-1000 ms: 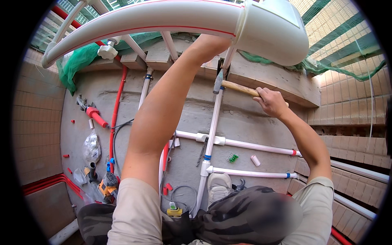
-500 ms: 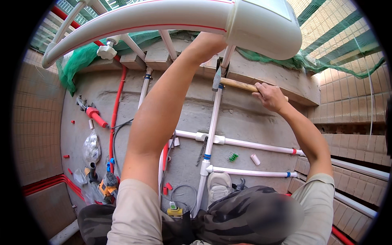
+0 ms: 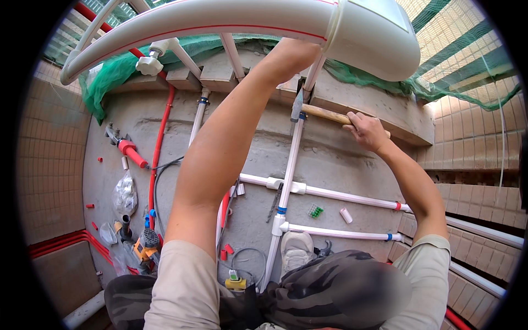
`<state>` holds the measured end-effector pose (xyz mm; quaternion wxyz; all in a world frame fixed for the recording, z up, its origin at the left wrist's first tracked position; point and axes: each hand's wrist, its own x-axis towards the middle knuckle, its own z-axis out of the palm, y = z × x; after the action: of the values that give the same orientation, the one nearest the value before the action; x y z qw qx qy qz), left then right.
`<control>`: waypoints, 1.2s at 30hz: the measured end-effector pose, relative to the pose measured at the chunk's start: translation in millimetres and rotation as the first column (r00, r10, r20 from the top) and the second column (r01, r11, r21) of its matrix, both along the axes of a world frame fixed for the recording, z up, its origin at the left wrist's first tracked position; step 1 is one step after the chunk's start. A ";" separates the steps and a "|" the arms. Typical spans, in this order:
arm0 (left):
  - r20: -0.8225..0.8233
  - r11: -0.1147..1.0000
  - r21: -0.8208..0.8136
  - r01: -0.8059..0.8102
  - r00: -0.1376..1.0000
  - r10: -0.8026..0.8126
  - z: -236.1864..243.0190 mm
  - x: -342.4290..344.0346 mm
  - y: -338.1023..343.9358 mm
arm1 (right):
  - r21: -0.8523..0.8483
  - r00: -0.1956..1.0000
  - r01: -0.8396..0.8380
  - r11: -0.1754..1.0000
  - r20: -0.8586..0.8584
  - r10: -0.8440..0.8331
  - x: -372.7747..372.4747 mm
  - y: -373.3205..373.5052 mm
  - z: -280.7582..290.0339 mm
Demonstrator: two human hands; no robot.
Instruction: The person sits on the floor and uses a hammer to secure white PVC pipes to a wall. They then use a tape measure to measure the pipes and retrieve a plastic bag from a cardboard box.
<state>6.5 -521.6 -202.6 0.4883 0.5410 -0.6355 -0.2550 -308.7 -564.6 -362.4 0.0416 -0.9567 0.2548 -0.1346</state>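
Observation:
My left hand [image 3: 300, 55] is raised at the underside of a thick, curved white pipe [image 3: 209, 21] with a red stripe, near its wide fitting [image 3: 374, 38]; its fingers are hidden behind the pipe. My right hand [image 3: 366, 129] grips the wooden handle of a hammer [image 3: 330, 114]. The hammer's steel head [image 3: 297, 108] rests at or just over a dark gap beside an upright white pipe [image 3: 290, 154], which runs down the middle of the grey surface. Whether the head touches that pipe I cannot tell.
Red pipes [image 3: 162, 132], a red-gripped tool [image 3: 132, 151], a bagged bundle [image 3: 125, 195] and a yellow power tool [image 3: 145, 253] lie left. Two white crosspipes [image 3: 346, 198] run right. Green netting [image 3: 102, 96] hangs over concrete blocks [image 3: 374, 113]. Tiled walls stand on both sides.
The thick curved pipe and my left hand at it shifted slightly left, then back right and a little up. The hammer and my right hand have moved only slightly.

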 end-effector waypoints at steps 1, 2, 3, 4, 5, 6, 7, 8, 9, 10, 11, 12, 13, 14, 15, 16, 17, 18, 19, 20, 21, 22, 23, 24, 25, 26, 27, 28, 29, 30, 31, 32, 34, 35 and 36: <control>0.066 0.999 -0.052 -0.010 0.998 0.013 -0.1 0.1 1.1 | 0.013 1.000 -0.009 1.000 0.002 0.009 0.8 4.9 1.1; 0.132 0.994 -0.105 -0.016 0.991 0.030 -0.1 0.2 2.2 | 0.026 1.000 -0.018 0.999 0.003 0.018 0.2 10.5 3.0; 0.151 0.995 -0.093 -0.024 0.988 0.038 0.2 1.2 3.7 | 0.040 1.000 -0.028 0.999 0.005 0.027 1.5 12.9 4.8; 0.163 0.996 -0.086 -0.025 0.986 0.039 3.5 -1.4 5.7 | 0.043 0.998 -0.056 0.998 -0.004 0.056 -0.7 13.8 7.7; 0.129 0.999 -0.013 -0.030 0.991 0.031 9.7 -3.0 7.9 | 0.042 0.999 -0.032 0.999 -0.015 0.032 -1.7 12.0 5.6; 0.130 0.999 0.032 -0.026 0.991 0.022 12.6 -4.2 7.8 | 0.041 1.000 -0.007 0.999 -0.027 0.008 -1.7 8.6 1.9; 0.137 0.997 0.078 -0.026 0.990 0.015 16.2 -4.3 7.9 | 0.037 0.999 0.010 0.999 -0.032 -0.008 2.2 5.3 1.7; 0.179 0.995 0.097 -0.022 0.984 0.005 17.9 -3.5 6.0 | 0.030 1.000 -0.007 1.000 -0.016 0.008 1.1 5.9 2.9; 0.197 0.996 0.084 -0.016 0.980 0.000 17.6 -3.6 5.0 | 0.022 1.000 -0.024 0.999 -0.002 0.024 -1.9 8.2 4.6; 0.217 0.997 0.071 -0.014 0.976 -0.001 17.7 -2.3 5.1 | 0.016 0.999 -0.042 0.999 0.014 0.041 -2.5 10.2 5.4; 0.215 1.000 0.025 -0.010 0.977 0.004 15.1 -2.2 6.2 | 0.026 1.000 -0.018 0.999 0.019 0.018 -0.6 9.5 4.9; 0.184 1.000 0.014 -0.014 0.983 0.011 14.5 -2.5 6.7 | 0.036 1.000 0.005 0.999 0.023 -0.006 2.1 8.5 4.5; 0.151 1.000 0.004 -0.016 0.988 0.015 14.5 -3.7 7.6 | 0.046 0.999 0.032 0.998 0.025 -0.033 3.0 8.1 4.1; 0.088 0.999 0.029 -0.025 0.996 0.023 15.5 -6.6 8.7 | 0.064 0.999 0.022 0.998 0.032 -0.024 1.9 9.3 4.6; 0.041 0.999 0.047 -0.018 0.999 0.016 16.4 -8.4 8.3 | 0.083 0.999 0.010 0.997 0.040 -0.013 -0.6 12.8 5.5; -0.011 0.998 0.060 -0.006 1.000 0.007 16.9 -11.5 6.2 | 0.099 0.999 0.001 0.995 0.045 -0.006 -4.7 17.6 8.0; -0.039 0.998 0.066 0.012 0.999 -0.010 18.2 -9.3 5.5 | 0.124 0.997 -0.017 0.992 0.076 0.008 -2.6 25.8 9.4; -0.026 0.996 0.083 0.036 0.999 -0.034 18.3 -5.3 2.4 | 0.149 0.994 -0.040 0.988 0.107 0.024 -1.6 37.5 11.1; -0.019 0.993 0.097 0.065 0.998 -0.064 18.6 -3.2 -1.3 | 0.177 0.990 -0.058 0.983 0.136 0.034 -2.1 51.8 13.4; 0.033 0.987 0.138 0.086 0.995 -0.092 15.4 6.0 -6.2 | 0.217 0.990 -0.055 0.975 0.141 0.024 1.1 68.1 13.3; 0.080 0.978 0.182 0.103 0.990 -0.119 9.5 15.8 -6.8 | 0.259 0.990 -0.055 0.964 0.143 0.018 2.2 83.4 14.1; 0.158 0.989 0.109 0.096 0.981 -0.112 2.7 21.5 -1.6 | 0.300 0.990 -0.051 0.953 0.141 0.009 -1.2 98.0 13.1; 0.226 0.987 0.125 0.098 0.966 -0.124 1.0 33.6 10.3 | 0.307 0.988 -0.060 0.950 0.151 0.014 -6.4 110.3 7.9; 0.291 0.985 0.144 0.099 0.947 -0.138 -0.9 49.3 24.5 | 0.314 0.987 -0.070 0.947 0.160 0.020 -14.0 120.8 2.6; 0.362 0.981 0.169 0.096 0.920 -0.152 1.0 67.4 43.5 | 0.339 0.990 -0.051 0.940 0.139 0.004 -17.8 133.5 6.7; 0.469 0.936 0.344 0.067 0.851 -0.234 1.2 91.3 72.5 | 0.377 0.991 -0.054 0.925 0.132 0.004 -13.5 146.4 9.7; 0.541 0.863 0.505 0.021 0.771 -0.336 2.9 114.5 103.1 | 0.376 0.992 -0.083 0.923 0.121 0.040 -11.0 154.9 7.0; 0.571 0.763 0.645 -0.037 0.687 -0.449 6.0 138.0 136.6 | 0.371 0.992 -0.105 0.923 0.104 0.071 -3.8 162.9 5.9; 0.529 0.640 0.766 -0.062 0.626 -0.573 5.6 165.8 177.7 | 0.382 0.991 -0.130 0.915 0.085 0.105 9.0 170.0 11.6; 0.476 0.455 0.874 -0.169 0.481 -0.736 8.9 185.2 215.9 | 0.386 0.989 -0.148 0.911 0.053 0.138 19.1 175.9 21.5; 0.362 0.311 0.932 -0.189 0.395 -0.844 12.7 193.6 240.3 | 0.379 0.990 -0.131 0.916 -0.004 0.143 17.9 179.4 30.1; 0.264 0.202 0.955 -0.218 0.309 -0.914 15.0 202.6 267.1 | 0.359 0.986 -0.140 0.923 -0.037 0.164 22.3 182.3 38.3; 0.204 0.126 0.959 -0.252 0.311 -0.928 14.9 221.1 311.4 | 0.310 0.970 -0.148 0.939 -0.139 0.199 35.1 191.1 62.8; 0.209 0.132 0.967 -0.216 0.385 -0.899 10.9 230.1 328.0 | 0.278 0.960 -0.145 0.950 -0.194 0.203 43.3 194.4 78.8; 0.256 0.211 0.966 -0.147 0.475 -0.842 1.0 241.6 346.3 | 0.266 0.942 -0.173 0.948 -0.235 0.238 52.3 199.0 94.1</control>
<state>248.1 -175.3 -201.6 -0.3376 0.5656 -0.6238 -0.4207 -256.4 -365.6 -268.3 0.1371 -0.9753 0.1705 0.0310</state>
